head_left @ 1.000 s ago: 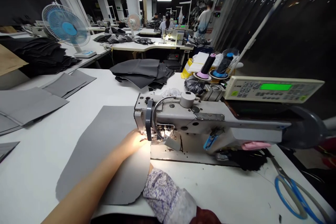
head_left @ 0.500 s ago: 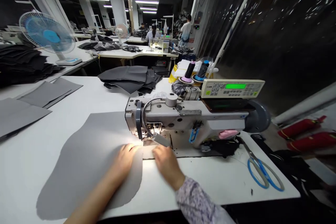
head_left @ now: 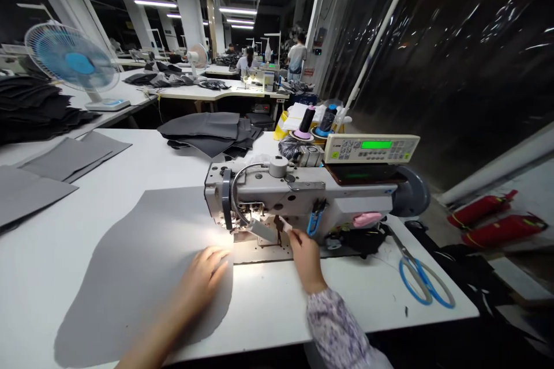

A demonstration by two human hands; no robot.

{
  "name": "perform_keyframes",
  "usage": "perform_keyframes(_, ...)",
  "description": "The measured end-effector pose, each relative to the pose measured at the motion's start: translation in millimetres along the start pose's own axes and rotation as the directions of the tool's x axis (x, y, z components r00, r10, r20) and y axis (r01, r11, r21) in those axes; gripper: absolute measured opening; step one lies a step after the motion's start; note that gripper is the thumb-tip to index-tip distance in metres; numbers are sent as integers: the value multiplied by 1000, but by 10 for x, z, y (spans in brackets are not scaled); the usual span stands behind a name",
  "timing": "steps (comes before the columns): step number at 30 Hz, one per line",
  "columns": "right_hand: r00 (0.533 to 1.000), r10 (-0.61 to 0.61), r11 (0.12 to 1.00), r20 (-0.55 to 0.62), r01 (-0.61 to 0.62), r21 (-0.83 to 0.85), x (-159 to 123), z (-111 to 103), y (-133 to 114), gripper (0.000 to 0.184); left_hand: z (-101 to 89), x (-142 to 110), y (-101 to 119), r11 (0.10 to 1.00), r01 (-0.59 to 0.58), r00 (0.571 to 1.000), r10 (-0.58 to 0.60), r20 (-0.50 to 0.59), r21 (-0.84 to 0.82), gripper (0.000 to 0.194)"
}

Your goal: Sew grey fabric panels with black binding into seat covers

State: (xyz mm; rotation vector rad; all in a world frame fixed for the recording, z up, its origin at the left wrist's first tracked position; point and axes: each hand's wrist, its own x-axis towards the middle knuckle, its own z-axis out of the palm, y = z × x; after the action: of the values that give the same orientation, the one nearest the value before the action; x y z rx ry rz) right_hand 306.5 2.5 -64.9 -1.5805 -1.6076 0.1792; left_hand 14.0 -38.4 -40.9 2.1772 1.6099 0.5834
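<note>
A large grey fabric piece [head_left: 142, 259] lies on the white table [head_left: 277, 305] with its right edge under the head of the sewing machine [head_left: 298, 196]. My left hand [head_left: 201, 277] rests flat on the fabric near the lit needle area, fingers stretched out. My right hand [head_left: 305, 253] is raised in front of the machine body, fingers pinched on a small pale object [head_left: 285, 225] that I cannot make out.
Blue-handled scissors [head_left: 422, 279] lie on the table's right side. Thread cones [head_left: 308, 121] and a control panel [head_left: 370, 148] sit behind the machine. Dark fabric stacks [head_left: 208, 132] and grey pieces [head_left: 69, 155] lie farther back and left. A fan [head_left: 71, 63] stands far left. Red cylinders [head_left: 493, 219] lie on the floor; people work in the distance.
My view pulled back from the machine. My right hand came out from under my left arm, moved right and lifted to the machine front. My left hand slid slightly back from the needle.
</note>
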Motion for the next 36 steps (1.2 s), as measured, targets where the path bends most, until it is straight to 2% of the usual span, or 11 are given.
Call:
perform_keyframes(4, 1000, 6, 1000, -29, -6, -6, -285, -258, 66, 41, 82, -36, 384, 984, -82, 991, 97, 88, -156, 32)
perform_keyframes(8, 997, 14, 999, -72, -11, 41, -360, -347, -20, 36, 179, -12, 671, 953, -114, 978, 157, 136, -281, 32)
perform_keyframes(13, 984, -8, 969, 175, -36, 246, -512, -310, -404, 24, 139, -16, 715, 905, -57, 992, 98, 76, -421, 45)
perform_keyframes(16, 962, -92, 918, 258, -19, 396, -567, -250, -651, 19, 87, -18, 658, 784, 128, 982, -14, 189, -607, 46)
perform_keyframes(20, 973, -143, 871, 183, 36, 489, -579, -121, -811, 19, 86, -13, 607, 500, 355, 935, -200, 293, -790, 56)
perform_keyframes(23, 986, -66, 883, 153, -14, 469, -578, -19, -789, 20, 130, 16, 631, 330, 444, 895, -215, 392, -833, 59)
perform_keyframes(25, 987, -25, 893, 159, -50, 448, -551, 11, -680, 23, 159, 45, 653, 285, 469, 882, -207, 424, -836, 59)
perform_keyframes(29, 993, 102, 953, 66, -117, 278, -371, -79, -228, 40, 136, 83, 645, 295, 384, 886, -384, 259, -875, 62)
perform_keyframes(32, 996, 49, 998, -70, -46, 41, -256, -189, 10, 54, 66, 64, 618, 192, 412, 837, -467, 286, -891, 63)
perform_keyframes(34, 999, -36, 999, -11, 36, 19, -284, -204, -66, 51, 50, 28, 612, 125, 451, 804, -486, 342, -884, 63)
perform_keyframes(36, 982, -78, 983, 174, 47, 176, -390, -152, -321, 39, 74, -18, 610, 116, 472, 798, -476, 368, -874, 63)
